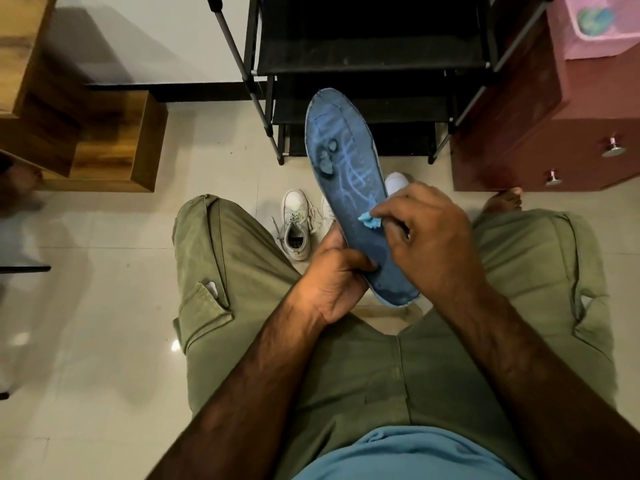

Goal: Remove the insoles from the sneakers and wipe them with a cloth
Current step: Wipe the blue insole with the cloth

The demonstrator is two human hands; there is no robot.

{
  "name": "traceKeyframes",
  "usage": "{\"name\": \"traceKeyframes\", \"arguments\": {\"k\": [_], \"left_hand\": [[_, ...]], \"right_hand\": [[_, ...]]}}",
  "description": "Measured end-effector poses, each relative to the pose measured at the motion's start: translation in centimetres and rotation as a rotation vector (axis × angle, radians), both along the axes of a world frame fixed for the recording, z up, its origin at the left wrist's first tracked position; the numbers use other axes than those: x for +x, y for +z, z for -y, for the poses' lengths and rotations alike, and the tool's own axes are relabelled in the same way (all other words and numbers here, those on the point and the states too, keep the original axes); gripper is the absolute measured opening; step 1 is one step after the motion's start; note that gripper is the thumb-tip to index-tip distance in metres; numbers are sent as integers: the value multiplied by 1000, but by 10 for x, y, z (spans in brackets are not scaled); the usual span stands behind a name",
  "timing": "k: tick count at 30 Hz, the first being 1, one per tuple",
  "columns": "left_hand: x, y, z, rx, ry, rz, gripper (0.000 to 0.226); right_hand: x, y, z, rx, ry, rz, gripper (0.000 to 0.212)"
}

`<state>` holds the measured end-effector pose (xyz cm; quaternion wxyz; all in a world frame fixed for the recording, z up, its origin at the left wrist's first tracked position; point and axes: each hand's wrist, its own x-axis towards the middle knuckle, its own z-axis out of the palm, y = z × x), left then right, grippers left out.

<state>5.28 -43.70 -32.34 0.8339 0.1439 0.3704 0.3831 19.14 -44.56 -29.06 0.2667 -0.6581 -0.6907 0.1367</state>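
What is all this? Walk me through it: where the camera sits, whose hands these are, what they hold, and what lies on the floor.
There is no machine here. This is one picture, taken by a camera worn on a seated person's head and looking down at their own two hands.

The left hand grips the near end of a blue insole, which points away towards a black shoe rack. The right hand pinches a small light-blue cloth against the insole's surface, so the person appears to be wiping it.

On the tiled floor beyond the hands stands a white sneaker with its opening facing up. A second sneaker shows only partly behind the insole. A dark red cabinet stands at the right.
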Motion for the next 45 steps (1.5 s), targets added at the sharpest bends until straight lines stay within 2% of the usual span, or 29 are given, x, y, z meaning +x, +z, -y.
{"name": "traceKeyframes", "arguments": {"k": [5, 11, 16, 21, 26, 31, 35, 40, 45], "left_hand": [[-5, 1, -1, 12, 1, 33, 79], [1, -2, 2, 21, -8, -6, 75], [-2, 0, 3, 14, -17, -8, 77], [2, -2, 5, 8, -12, -7, 81], [1, -2, 5, 33, -24, -16, 80], [4, -5, 7, 69, -38, -10, 79], [2, -6, 6, 67, -41, -5, 80], [3, -5, 8, 52, -87, -16, 83], [2, -5, 6, 42, -93, -22, 82]], "right_hand": [[-8, 7, 23, -97, 69, -11, 20], [-8, 4, -1, -38, -6, -9, 19], [-12, 6, 21, -100, 67, 2, 20], [-7, 2, -4, -8, -7, 20, 18], [-7, 4, 20, -54, 32, 27, 20], [-2, 3, -3, 46, -40, 42, 21], [-7, 5, 18, 4, 11, 63, 21], [-1, 2, -2, 41, -52, 42, 21], [-7, 2, 21, -77, 29, 74, 22]]}}
